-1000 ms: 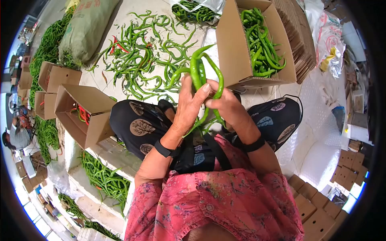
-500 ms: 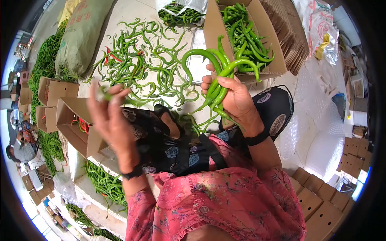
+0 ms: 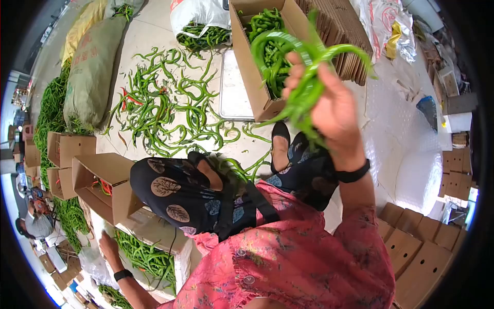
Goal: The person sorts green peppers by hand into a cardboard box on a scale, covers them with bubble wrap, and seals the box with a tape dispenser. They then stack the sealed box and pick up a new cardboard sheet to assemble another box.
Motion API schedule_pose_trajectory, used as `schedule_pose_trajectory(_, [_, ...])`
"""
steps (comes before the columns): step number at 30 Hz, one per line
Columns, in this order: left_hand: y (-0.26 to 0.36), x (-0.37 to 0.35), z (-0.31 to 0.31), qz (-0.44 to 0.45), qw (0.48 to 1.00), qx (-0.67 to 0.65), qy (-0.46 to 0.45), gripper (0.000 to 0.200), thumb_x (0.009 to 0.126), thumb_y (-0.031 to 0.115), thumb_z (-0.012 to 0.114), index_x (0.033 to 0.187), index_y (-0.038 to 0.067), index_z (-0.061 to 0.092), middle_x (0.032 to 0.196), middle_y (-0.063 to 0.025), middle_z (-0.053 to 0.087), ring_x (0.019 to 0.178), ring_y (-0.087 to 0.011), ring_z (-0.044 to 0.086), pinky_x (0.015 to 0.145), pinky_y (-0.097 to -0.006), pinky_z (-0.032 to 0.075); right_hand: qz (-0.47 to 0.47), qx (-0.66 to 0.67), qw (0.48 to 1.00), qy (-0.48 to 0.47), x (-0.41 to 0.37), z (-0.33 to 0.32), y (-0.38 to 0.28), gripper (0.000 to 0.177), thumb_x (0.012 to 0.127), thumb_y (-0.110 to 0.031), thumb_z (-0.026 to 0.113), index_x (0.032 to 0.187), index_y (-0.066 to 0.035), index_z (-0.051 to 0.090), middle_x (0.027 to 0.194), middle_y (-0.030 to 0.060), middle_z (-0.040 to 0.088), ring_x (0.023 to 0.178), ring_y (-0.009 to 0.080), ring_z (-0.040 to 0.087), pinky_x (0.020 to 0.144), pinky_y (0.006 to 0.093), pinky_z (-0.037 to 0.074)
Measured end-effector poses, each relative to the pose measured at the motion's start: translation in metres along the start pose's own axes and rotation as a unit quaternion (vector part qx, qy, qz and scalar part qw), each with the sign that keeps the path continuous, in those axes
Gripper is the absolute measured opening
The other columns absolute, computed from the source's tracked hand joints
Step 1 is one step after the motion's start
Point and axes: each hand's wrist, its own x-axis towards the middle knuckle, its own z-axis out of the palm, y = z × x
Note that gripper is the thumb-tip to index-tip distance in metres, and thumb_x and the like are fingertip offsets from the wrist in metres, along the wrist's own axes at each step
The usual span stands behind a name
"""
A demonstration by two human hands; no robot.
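Green peppers (image 3: 302,98), in right grip (image 3: 333,105), near carton (image 3: 247,67)

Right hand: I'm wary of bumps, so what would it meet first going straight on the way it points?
Probably the open cardboard box of green peppers, ahead of the right hand, though the hand's height is unclear and it might pass over.

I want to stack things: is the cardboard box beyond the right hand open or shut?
Open: no lid covers the cardboard box, and green peppers show inside.
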Motion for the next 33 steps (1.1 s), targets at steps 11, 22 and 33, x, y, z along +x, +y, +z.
schedule_pose_trajectory(11, [0.095, -0.002, -0.017, 0.047, 0.992, -0.081, -0.090, 0.047, 0.080, 0.025, 0.070, 0.123, 0.007, 0.063, 0.114, -0.0227, 0.067, 0.104, -0.0401, 0.064, 0.087, -0.0490, 0.052, 0.092, -0.539, 0.831, 0.107, 0.092, -0.020, -0.074, 0.070, 0.086, -0.042, 0.074, 0.127, 0.010, 0.050, 0.111, 0.0178, 0.063, 0.106, 0.0217, 0.062, 0.094, 0.0342, 0.050])
schedule_pose_trajectory(22, [0.400, 0.025, -0.042, 0.296, 0.690, -0.633, -0.189, 0.049, 0.087, 0.015, 0.062, 0.135, 0.010, 0.053, 0.130, -0.0150, 0.057, 0.116, -0.0306, 0.056, 0.093, -0.0405, 0.047, 0.236, -0.546, 0.802, 0.058, 0.001, 0.011, -0.043, 0.050, 0.092, -0.035, 0.065, 0.123, 0.004, 0.059, 0.109, 0.0114, 0.068, 0.096, 0.0178, 0.063, 0.088, 0.0321, 0.050])
schedule_pose_trajectory(33, [0.595, 0.105, 0.075, 0.685, 0.706, -0.151, 0.097, 0.056, 0.081, 0.011, 0.063, 0.134, 0.028, 0.054, 0.152, -0.0055, 0.037, 0.139, -0.0307, 0.037, 0.102, -0.0513, 0.039, 0.504, -0.284, 0.804, 0.141, -0.032, -0.038, 0.146, 0.031, 0.098, -0.013, 0.057, 0.125, 0.002, 0.058, 0.108, 0.0092, 0.067, 0.092, 0.0131, 0.063, 0.080, 0.0266, 0.050])
